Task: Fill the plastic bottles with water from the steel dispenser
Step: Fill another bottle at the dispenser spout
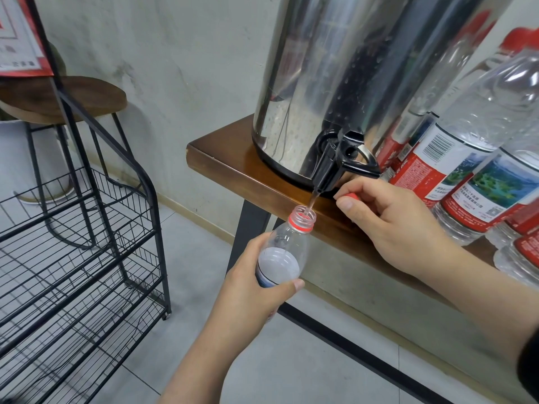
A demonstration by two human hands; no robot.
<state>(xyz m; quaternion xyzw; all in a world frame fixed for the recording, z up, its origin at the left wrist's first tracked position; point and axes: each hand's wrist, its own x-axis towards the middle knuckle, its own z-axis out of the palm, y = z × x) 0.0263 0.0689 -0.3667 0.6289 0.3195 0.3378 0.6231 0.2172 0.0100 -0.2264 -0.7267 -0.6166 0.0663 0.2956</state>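
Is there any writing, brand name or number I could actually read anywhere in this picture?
Nothing reads clearly.
Red-and-white labels on the clear plastic bottles on the wooden table: barcode, QR codes, small print, too small and blurred.
Red-bordered white poster, top left: characters blurred and cut off.

Two bare forearms are showing from the lower edge of the head view, each ending in a bare hand; the left hand (250,275) is wearing no ring, band or glove, and its thumbnail is showing short and plain; its forearm is showing no sleeve anywhere in view. The right hand (388,225) is likewise wearing nothing, with short, unpainted nails; a dark sleeve (529,365) is showing at the frame's right edge.
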